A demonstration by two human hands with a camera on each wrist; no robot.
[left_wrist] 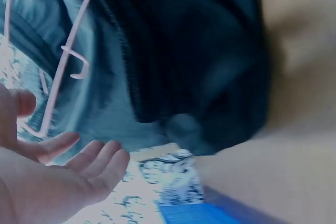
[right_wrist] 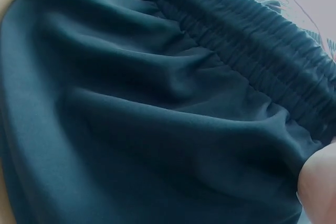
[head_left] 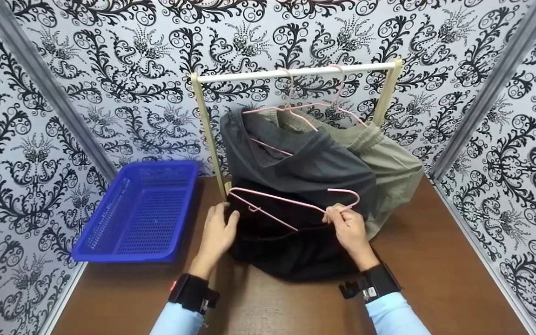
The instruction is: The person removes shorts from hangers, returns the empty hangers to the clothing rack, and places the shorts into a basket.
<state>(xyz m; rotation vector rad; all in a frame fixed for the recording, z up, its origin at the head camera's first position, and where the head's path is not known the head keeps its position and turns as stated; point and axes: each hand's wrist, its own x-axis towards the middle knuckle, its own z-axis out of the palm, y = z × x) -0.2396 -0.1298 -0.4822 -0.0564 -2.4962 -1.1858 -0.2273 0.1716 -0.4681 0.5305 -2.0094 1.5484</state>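
My right hand (head_left: pixel 348 230) pinches a pink clothes hanger (head_left: pixel 277 202) near the base of its hook; whether it also grips the waistband is unclear. Part of the hanger lies within the waist opening of a black garment (head_left: pixel 296 256), whose gathered elastic waistband (right_wrist: pixel 226 24) shows in the right wrist view. My left hand (head_left: pixel 219 232) is beside the garment's left side. Its palm and loosely bent fingers (left_wrist: pixel 107 163) appear in the left wrist view, near the hanger's end, holding nothing. In the right wrist view only one fingertip (right_wrist: pixel 320 184) of the right hand shows.
Behind stands a clothes rack with a white rail (head_left: pixel 240 76). Dark grey shorts (head_left: pixel 291 172) and khaki shorts (head_left: pixel 398 172) hang there on pink hangers. A blue plastic basket (head_left: pixel 126 256) sits on the brown table (head_left: pixel 268 307) at left. Patterned walls enclose the table.
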